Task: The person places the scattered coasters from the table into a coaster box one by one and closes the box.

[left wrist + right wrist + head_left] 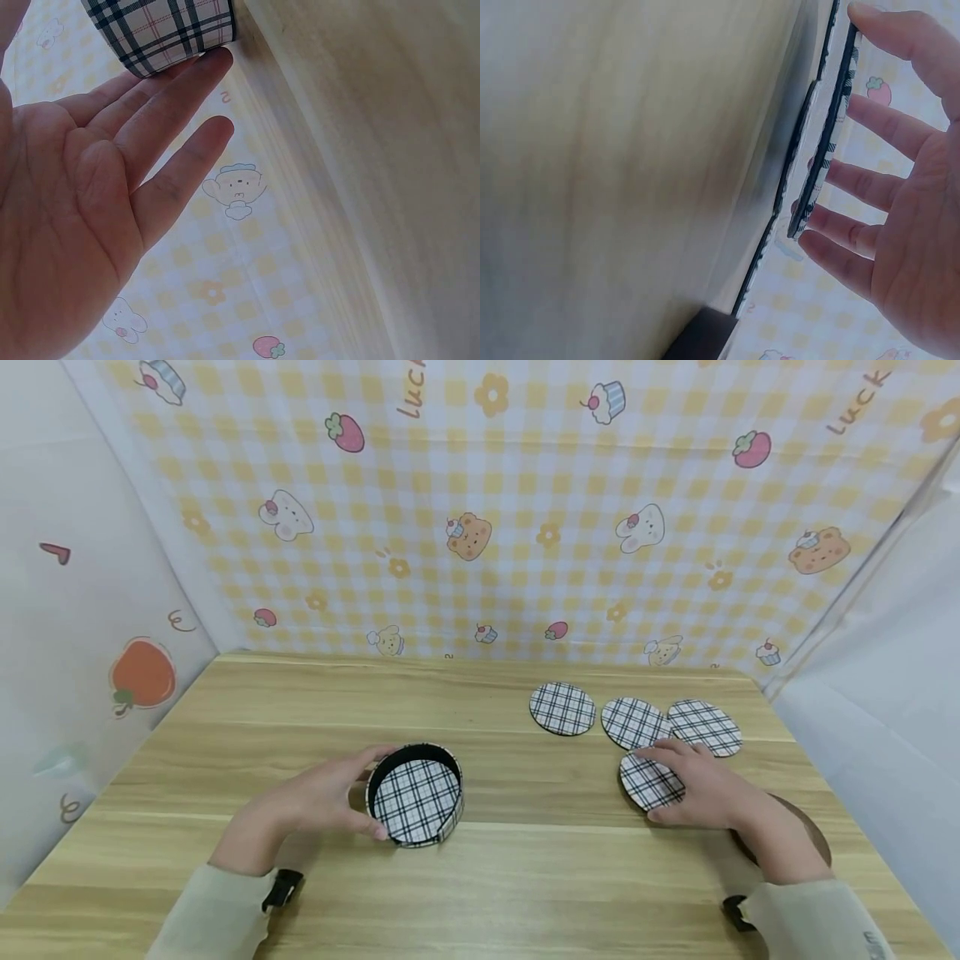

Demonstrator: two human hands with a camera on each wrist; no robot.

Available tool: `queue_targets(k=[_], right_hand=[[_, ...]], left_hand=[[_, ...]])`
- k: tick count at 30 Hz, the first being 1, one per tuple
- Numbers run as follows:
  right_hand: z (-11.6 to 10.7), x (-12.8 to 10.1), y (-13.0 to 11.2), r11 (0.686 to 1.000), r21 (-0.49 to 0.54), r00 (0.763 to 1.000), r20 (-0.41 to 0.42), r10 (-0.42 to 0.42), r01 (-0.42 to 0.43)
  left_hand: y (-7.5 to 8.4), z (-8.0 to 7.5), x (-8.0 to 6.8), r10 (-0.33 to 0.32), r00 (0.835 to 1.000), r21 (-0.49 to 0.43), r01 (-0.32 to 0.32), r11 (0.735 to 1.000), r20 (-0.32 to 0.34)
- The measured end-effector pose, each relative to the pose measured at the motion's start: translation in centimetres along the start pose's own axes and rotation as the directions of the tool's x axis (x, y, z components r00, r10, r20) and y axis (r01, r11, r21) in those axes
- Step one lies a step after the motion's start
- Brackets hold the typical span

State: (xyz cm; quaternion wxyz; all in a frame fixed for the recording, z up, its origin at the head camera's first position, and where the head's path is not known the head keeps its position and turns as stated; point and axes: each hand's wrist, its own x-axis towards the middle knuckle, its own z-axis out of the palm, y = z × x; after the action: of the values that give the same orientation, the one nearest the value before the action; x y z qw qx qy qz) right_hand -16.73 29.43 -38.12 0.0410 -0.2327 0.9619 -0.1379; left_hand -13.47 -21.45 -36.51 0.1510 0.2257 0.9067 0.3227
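Note:
A round holder with a black rim and plaid sides stands on the wooden table, its plaid floor showing. My left hand lies against its left side, thumb at the front and fingers along the rim. In the left wrist view the straight fingers touch the holder's wall. My right hand holds a plaid coaster. In the right wrist view that coaster is tipped up off the table, pinched between thumb and fingers.
Three more plaid coasters lie behind: one apart, two overlapping. A brown round mat lies under my right forearm. Patterned screens wall the table at the back and on both sides.

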Motion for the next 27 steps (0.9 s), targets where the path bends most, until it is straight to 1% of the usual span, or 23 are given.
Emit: queue_targets(k=[3, 9, 16, 22, 27], right_hand=[[0.0, 0.2, -0.5, 1.0, 0.0, 1.0, 0.005, 0.001, -0.001], [0.0, 0.8, -1.5, 1.0, -0.014, 1.0, 0.016, 0.003, -0.003], [0.3, 1.9, -2.5, 0.999, -0.036, 1.0, 0.015, -0.022, 0.023], [0.5, 2.5, -3.5, 0.998, 0.015, 0.998, 0.031, -0.058, 0.058], [0.9, 3.1, -4.6, 0.997, 0.046, 0.996, 0.054, -0.071, 0.068]], left_hand=[[0.0, -0.1, 0.1, 0.008, 1.0, 0.013, -0.008, 1.0, -0.002], [-0.1, -0.1, 0.1, 0.002, 1.0, 0.013, -0.002, 1.0, 0.0], [0.0, -0.2, 0.1, 0.0, 1.0, 0.004, 0.0, 1.0, -0.003], [0.1, -0.2, 0.2, 0.0, 1.0, -0.005, 0.0, 1.0, -0.002], [0.1, -0.1, 0.0, -0.006, 1.0, -0.003, 0.006, 1.0, -0.008]])
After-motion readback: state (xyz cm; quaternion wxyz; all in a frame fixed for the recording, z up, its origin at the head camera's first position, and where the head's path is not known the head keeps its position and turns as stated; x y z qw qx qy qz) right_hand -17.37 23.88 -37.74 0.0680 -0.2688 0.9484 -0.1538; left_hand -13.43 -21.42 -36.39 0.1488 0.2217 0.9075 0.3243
